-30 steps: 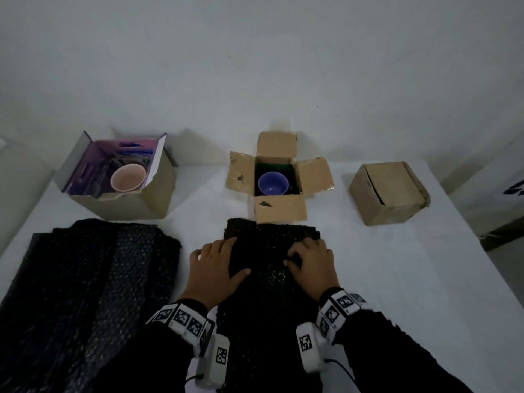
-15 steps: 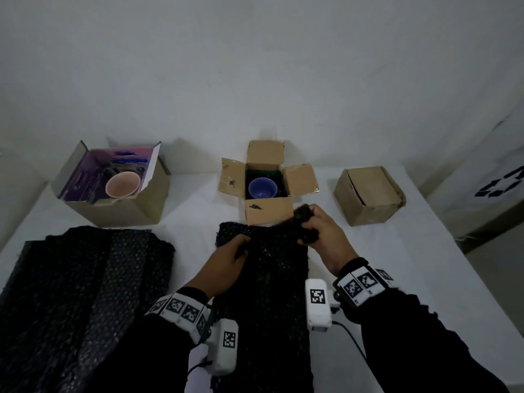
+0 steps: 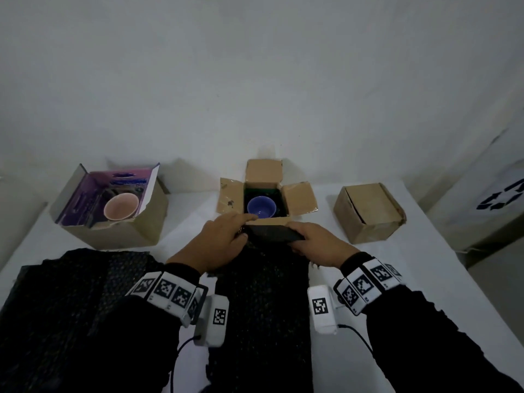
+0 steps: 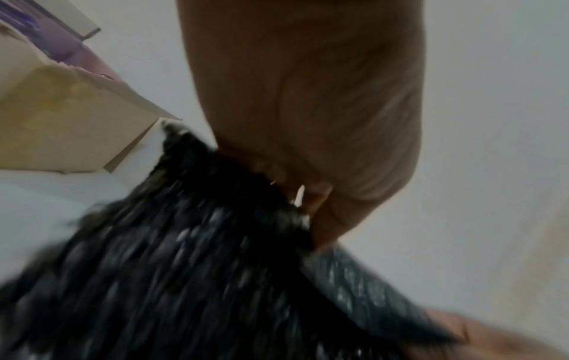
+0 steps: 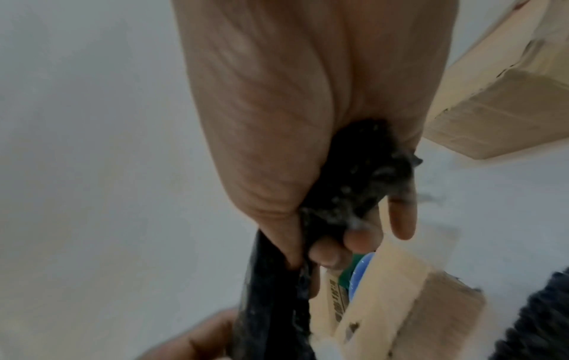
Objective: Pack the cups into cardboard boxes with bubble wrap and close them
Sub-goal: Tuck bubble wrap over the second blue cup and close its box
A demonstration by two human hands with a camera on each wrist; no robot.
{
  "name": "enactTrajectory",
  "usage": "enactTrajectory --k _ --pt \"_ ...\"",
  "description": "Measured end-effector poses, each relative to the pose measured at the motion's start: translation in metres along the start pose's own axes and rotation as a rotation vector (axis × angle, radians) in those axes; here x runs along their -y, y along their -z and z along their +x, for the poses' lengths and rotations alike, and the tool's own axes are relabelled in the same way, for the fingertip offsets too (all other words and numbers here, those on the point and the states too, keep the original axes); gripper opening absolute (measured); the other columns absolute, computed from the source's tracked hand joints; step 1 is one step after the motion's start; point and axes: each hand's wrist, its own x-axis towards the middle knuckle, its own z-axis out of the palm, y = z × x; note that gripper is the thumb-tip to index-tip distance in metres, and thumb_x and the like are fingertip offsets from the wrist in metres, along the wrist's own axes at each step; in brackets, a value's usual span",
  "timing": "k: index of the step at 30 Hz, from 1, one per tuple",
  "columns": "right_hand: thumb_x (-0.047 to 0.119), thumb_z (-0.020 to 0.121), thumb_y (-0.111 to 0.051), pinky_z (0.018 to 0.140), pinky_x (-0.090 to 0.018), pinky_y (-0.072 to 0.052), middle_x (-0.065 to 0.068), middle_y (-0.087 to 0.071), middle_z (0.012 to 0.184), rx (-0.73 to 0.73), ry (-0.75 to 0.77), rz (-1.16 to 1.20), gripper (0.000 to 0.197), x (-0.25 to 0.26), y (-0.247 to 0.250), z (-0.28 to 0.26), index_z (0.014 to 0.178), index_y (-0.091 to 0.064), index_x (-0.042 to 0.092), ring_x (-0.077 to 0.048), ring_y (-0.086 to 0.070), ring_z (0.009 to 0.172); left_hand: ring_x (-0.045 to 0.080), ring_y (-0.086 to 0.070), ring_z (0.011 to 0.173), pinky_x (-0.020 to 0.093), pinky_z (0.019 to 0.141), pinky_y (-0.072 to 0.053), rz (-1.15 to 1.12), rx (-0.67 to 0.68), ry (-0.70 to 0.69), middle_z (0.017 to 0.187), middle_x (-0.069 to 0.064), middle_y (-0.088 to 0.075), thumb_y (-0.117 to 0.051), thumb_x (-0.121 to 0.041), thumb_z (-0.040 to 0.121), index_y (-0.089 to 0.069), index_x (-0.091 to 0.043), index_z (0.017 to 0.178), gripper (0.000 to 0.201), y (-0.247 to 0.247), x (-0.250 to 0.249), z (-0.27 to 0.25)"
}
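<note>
A blue cup (image 3: 261, 207) sits inside the open middle cardboard box (image 3: 299, 198), on dark green padding. A strip of black bubble wrap (image 3: 263, 293) runs from the table's near edge up to that box's front flap. My left hand (image 3: 218, 242) grips the wrap's far left corner, and my right hand (image 3: 314, 242) grips its far right corner (image 5: 354, 180). The lifted far edge (image 3: 273, 233) stretches between both hands just in front of the box. A pink cup (image 3: 121, 206) stands in the open left box (image 3: 113, 222).
A closed cardboard box (image 3: 368, 212) stands at the right. A wide pile of black bubble wrap (image 3: 71, 302) covers the table's left front. The white table (image 3: 425, 279) ends at a wall behind the boxes, and a white bin (image 3: 493, 205) stands past the right edge.
Both hands went from lying flat on the strip to gripping its far corners. They have carried the far edge up and forward to the middle box's front flap.
</note>
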Motion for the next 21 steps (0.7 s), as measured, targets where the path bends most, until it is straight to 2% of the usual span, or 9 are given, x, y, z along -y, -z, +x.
enactTrajectory --k 2,4,6,8,11,13,17,19,21 --pt "0.008 0.093 -0.053 0.078 -0.026 -0.043 0.005 -0.065 0.097 -0.002 0.008 0.008 0.022 0.000 0.009 0.008 0.107 -0.061 0.022 -0.012 -0.061 0.090 0.020 -0.057 0.107 0.038 0.095 -0.045 -0.082 0.197 0.139 0.119 0.002 -0.061 -0.049 -0.038 0.088 -0.051 -0.031 0.132 0.045 0.008 0.006 0.011" --pt "0.017 0.091 -0.059 0.072 -0.030 -0.044 -0.002 -0.065 0.094 -0.010 0.008 0.011 0.016 0.002 0.021 0.014 0.107 -0.061 0.015 -0.019 -0.062 0.088 0.019 -0.060 0.093 0.030 0.082 -0.046 -0.089 0.257 0.125 0.102 0.002 -0.066 -0.056 -0.030 0.092 -0.064 -0.029 0.109 0.019 0.011 0.010 0.020" --pt "0.031 0.092 -0.062 0.066 -0.024 -0.043 0.004 -0.061 0.087 -0.011 -0.011 0.186 0.016 0.004 0.032 0.020 0.103 -0.062 0.019 -0.014 -0.059 0.081 0.016 -0.061 0.087 0.032 0.079 -0.046 -0.073 0.098 0.109 0.091 -0.004 -0.067 -0.058 -0.040 0.088 -0.065 -0.037 0.096 0.011 0.015 0.015 0.031" --pt "0.034 0.096 -0.049 0.080 -0.029 -0.043 -0.001 -0.063 0.100 -0.104 0.013 0.279 0.023 0.000 0.040 0.029 0.105 -0.064 0.019 -0.016 -0.056 0.094 0.020 -0.059 0.088 0.038 0.080 -0.048 0.075 -0.166 0.104 0.088 -0.006 -0.067 -0.062 -0.040 0.086 -0.068 -0.037 0.099 0.015 0.016 0.018 0.043" --pt "0.031 0.090 -0.037 0.090 -0.043 -0.040 0.000 -0.060 0.104 -0.409 0.129 -0.298 0.034 -0.013 0.047 0.049 0.108 -0.064 0.019 -0.021 -0.046 0.100 0.019 -0.056 0.091 0.030 0.073 -0.048 0.144 -0.512 -0.011 0.102 -0.004 -0.065 -0.069 -0.018 0.084 -0.072 -0.025 0.096 0.014 0.015 0.011 0.063" --pt "0.032 0.084 -0.043 0.087 -0.041 -0.038 0.004 -0.055 0.103 -0.535 0.164 -0.593 0.028 -0.019 0.047 0.063 0.099 -0.066 0.029 -0.024 -0.041 0.102 0.017 -0.057 0.083 0.028 0.062 -0.049 0.166 -0.573 -0.034 0.109 0.000 -0.058 -0.068 -0.009 0.081 -0.072 -0.019 0.093 0.017 0.012 0.006 0.076" --pt "0.020 0.076 -0.055 0.071 -0.037 -0.039 -0.003 -0.050 0.095 -0.622 0.207 -0.628 0.024 -0.041 0.035 0.093 0.090 -0.072 0.030 -0.027 -0.042 0.092 0.026 -0.058 0.072 0.030 0.051 -0.047 0.355 -0.352 -0.021 0.096 0.007 -0.056 -0.078 -0.008 0.067 -0.072 -0.014 0.082 0.017 -0.008 0.011 0.093" --pt "0.008 0.077 -0.061 0.067 -0.039 -0.048 -0.006 -0.052 0.092 -0.545 0.215 -0.530 0.025 -0.053 0.024 0.104 0.092 -0.075 0.022 -0.028 -0.049 0.088 0.026 -0.056 0.077 0.032 0.062 -0.048 0.511 -0.210 -0.056 0.091 0.005 -0.058 -0.081 -0.016 0.066 -0.073 -0.017 0.079 0.016 -0.018 0.014 0.096" --pt "0.006 0.078 -0.063 0.064 -0.036 -0.052 -0.005 -0.053 0.094 -0.461 0.210 -0.471 0.022 -0.056 0.014 0.107 0.094 -0.075 0.018 -0.026 -0.052 0.089 0.020 -0.053 0.086 0.036 0.081 -0.044 0.603 -0.042 -0.004 0.105 0.000 -0.055 -0.066 -0.032 0.082 -0.071 -0.022 0.094 0.017 -0.025 0.016 0.095"
